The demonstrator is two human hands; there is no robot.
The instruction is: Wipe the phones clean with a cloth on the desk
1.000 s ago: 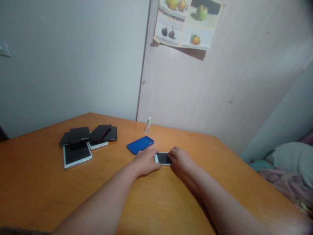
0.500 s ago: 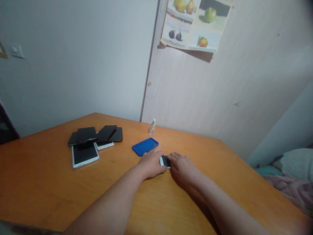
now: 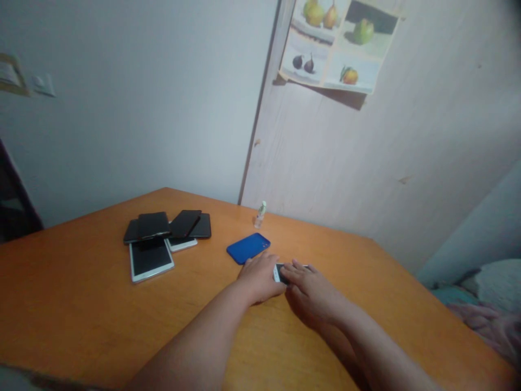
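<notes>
A white smartphone (image 3: 279, 273) with a dark screen lies on the table between my hands. My left hand (image 3: 259, 278) grips its left end, thumb on the near side and fingers on the far side. Stretched out over the screen are the fingers of my right hand (image 3: 310, 288), which hide most of the phone; a bit of its far edge shows past the fingertips. Just beyond my left hand lies a blue phone case (image 3: 248, 247), apart from the phone.
Several dark tablets or phones (image 3: 153, 224) are piled on the left of the wooden table (image 3: 195, 304), with a white-framed tablet (image 3: 151, 259) in front. A small clear bottle (image 3: 260, 215) stands near the back edge. Bedding (image 3: 494, 288) shows at the right.
My right hand has slid leftward over the phone, covering more of the screen. My left hand keeps its hold. The whole view has shifted slightly, so things appear further right.
</notes>
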